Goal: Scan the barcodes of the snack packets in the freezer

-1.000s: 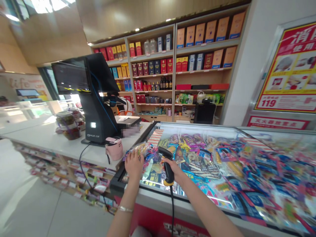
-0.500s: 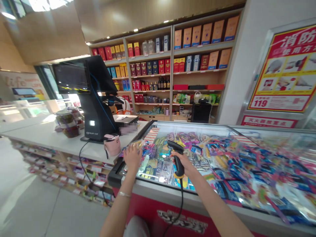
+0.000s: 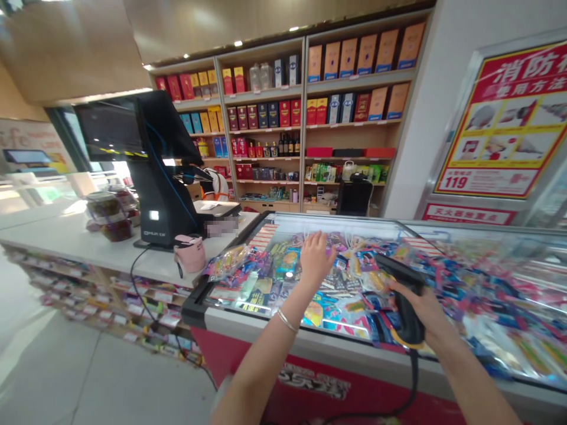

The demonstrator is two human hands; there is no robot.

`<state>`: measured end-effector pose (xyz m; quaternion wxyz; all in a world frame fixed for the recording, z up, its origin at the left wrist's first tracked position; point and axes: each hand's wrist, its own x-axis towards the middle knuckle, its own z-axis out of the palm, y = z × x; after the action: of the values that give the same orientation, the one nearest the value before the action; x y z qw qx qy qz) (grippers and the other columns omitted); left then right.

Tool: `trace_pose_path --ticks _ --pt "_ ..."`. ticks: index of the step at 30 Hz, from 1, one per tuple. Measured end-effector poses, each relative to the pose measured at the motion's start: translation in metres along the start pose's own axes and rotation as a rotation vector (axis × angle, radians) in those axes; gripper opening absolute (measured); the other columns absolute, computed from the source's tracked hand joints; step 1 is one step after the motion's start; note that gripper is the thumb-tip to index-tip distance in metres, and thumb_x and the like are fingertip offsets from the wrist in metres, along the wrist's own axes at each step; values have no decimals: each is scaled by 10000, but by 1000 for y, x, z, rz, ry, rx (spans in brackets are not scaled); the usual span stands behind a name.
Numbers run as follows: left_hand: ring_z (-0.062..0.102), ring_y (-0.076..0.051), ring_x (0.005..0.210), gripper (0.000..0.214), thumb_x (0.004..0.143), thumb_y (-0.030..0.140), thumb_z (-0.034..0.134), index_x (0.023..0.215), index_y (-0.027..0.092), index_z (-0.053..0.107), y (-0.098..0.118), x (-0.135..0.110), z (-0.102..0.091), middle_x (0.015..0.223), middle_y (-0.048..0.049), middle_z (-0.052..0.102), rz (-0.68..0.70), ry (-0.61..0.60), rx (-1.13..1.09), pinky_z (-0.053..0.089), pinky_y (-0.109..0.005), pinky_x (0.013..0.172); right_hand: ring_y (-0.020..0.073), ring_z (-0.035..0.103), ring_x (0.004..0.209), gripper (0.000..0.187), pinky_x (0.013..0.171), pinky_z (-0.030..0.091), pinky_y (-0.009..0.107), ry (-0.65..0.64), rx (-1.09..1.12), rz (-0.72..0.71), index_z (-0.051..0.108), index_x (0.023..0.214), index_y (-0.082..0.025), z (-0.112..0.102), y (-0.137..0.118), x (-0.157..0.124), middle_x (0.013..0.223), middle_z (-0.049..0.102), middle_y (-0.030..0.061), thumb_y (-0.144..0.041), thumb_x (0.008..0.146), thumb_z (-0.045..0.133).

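A black barcode scanner (image 3: 406, 307) with a yellow-trimmed base is gripped by its handle in my right hand (image 3: 430, 319). Its cable hangs down in front of the freezer. My left hand (image 3: 315, 258) is over the middle of the glass-topped chest freezer (image 3: 248, 321), fingers stretched out and nothing visibly in it. I cannot tell whether it touches the glass. Colourful ice-cream packets (image 3: 349, 286) show around both hands. Clear-wrapped packets (image 3: 230, 262) lie at the freezer's left end.
On the white counter (image 3: 57, 230) at left stand a black checkout terminal (image 3: 163, 177), a pink cup-shaped bag (image 3: 190, 252) and jars (image 3: 110, 215). A person (image 3: 216, 184) is partly visible behind the terminal. Shelves of boxes and bottles (image 3: 266, 115) line the back wall.
My left hand has moved right, away from the wrapped packets at the freezer's left end. My right hand has carried the scanner to the right. The view has shifted slightly.
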<state>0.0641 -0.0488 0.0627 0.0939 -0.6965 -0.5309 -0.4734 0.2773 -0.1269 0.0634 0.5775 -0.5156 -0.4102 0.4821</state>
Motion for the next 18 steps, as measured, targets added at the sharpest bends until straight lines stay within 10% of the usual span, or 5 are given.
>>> trace_pose_path --ticks 10,18 --pt "499 -254 1213 526 874 440 485 1357 240 419 34 -17 81 1350 -98 511 309 -455 -59 463 -410 977 171 537 363 236 340 472 274 224 10 180 676 633 -194 -82 30 8 466 593 51 -312 488 820" --pt "440 -276 1279 544 882 508 455 1364 256 425 27 -38 99 1435 -98 426 319 -625 -103 383 -459 1046 170 541 365 281 339 473 270 272 45 227 672 647 -177 -92 48 20 460 602 43 -282 444 835"
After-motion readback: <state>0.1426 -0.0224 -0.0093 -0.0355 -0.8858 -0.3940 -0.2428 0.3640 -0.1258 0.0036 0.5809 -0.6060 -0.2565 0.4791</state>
